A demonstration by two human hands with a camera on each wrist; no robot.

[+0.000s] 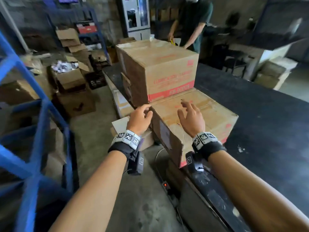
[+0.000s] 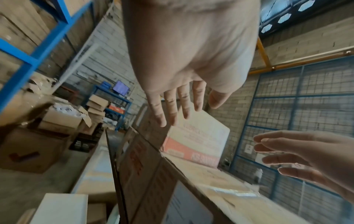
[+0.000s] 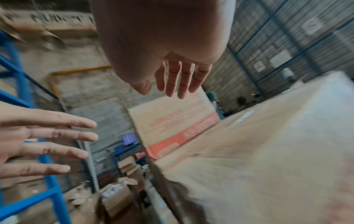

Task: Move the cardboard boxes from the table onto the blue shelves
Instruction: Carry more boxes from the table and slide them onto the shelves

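Observation:
Two large cardboard boxes with red print stand on the dark table (image 1: 260,104). The near box (image 1: 197,121) sits at the table's left edge; the far box (image 1: 158,67) stands behind it and rises higher. My left hand (image 1: 142,114) hovers with spread fingers by the near box's top left corner. Above that box's top, my right hand (image 1: 190,114) is held with fingers spread. Neither hand holds anything. The wrist views show the left hand (image 2: 180,109) and right hand (image 3: 172,83) with fingers straight above the near box (image 2: 157,181) (image 3: 249,166). The blue shelves (image 1: 30,123) stand at my left.
A person in a dark shirt (image 1: 192,22) stands behind the far box. Open cartons (image 1: 70,77) and loose cardboard crowd the floor left of the table. A power strip (image 1: 165,185) with a lit switch lies on the floor near my feet.

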